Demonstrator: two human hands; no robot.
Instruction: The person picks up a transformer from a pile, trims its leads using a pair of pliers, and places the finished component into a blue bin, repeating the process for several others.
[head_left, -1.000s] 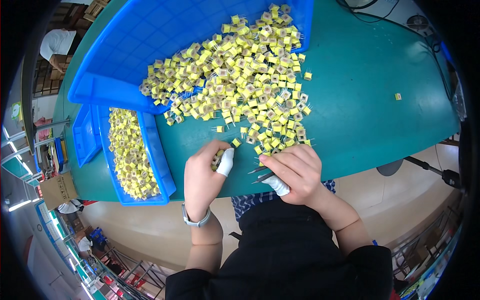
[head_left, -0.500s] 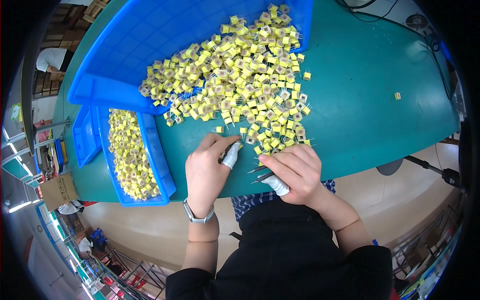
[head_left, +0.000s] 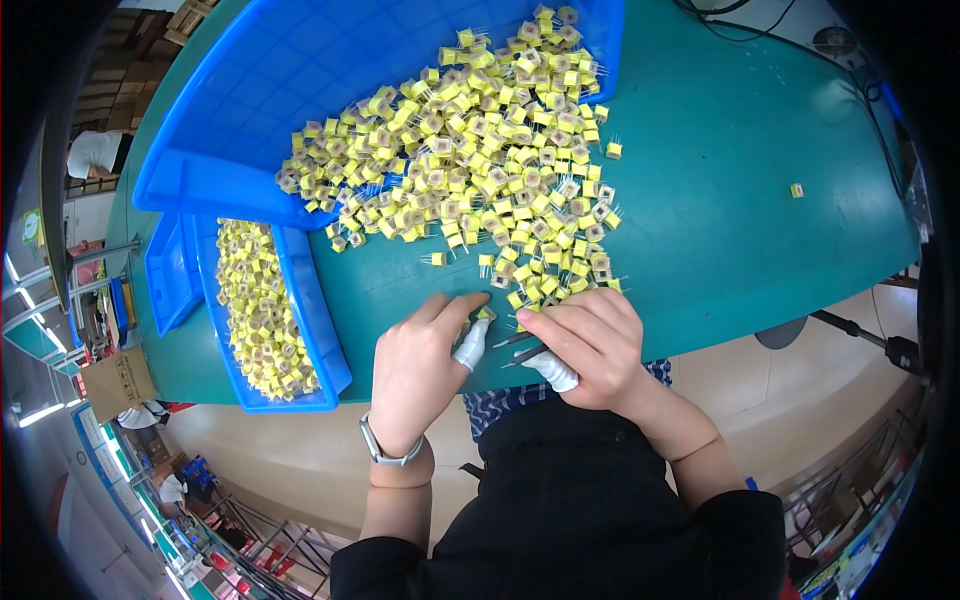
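Note:
A heap of small yellow components with thin metal pins (head_left: 480, 160) spills from a large blue tray (head_left: 300, 90) onto the green table (head_left: 740, 220). My left hand (head_left: 420, 370), thumb in a white finger cot, pinches one yellow component (head_left: 487, 314) at the table's near edge. My right hand (head_left: 585, 345) holds metal tweezers (head_left: 522, 345) whose tips point left toward that component. A watch sits on my left wrist.
A narrow blue bin (head_left: 300, 310) at the left holds sorted yellow components; a smaller blue bin (head_left: 170, 270) lies beside it. One stray component (head_left: 797, 190) lies far right. Black cables (head_left: 790, 40) run at the table's far right. Shelving and boxes stand beyond the left edge.
My left hand has shifted slightly right and forward, fingers now stretched to the component near the tweezers. My right hand has hardly moved.

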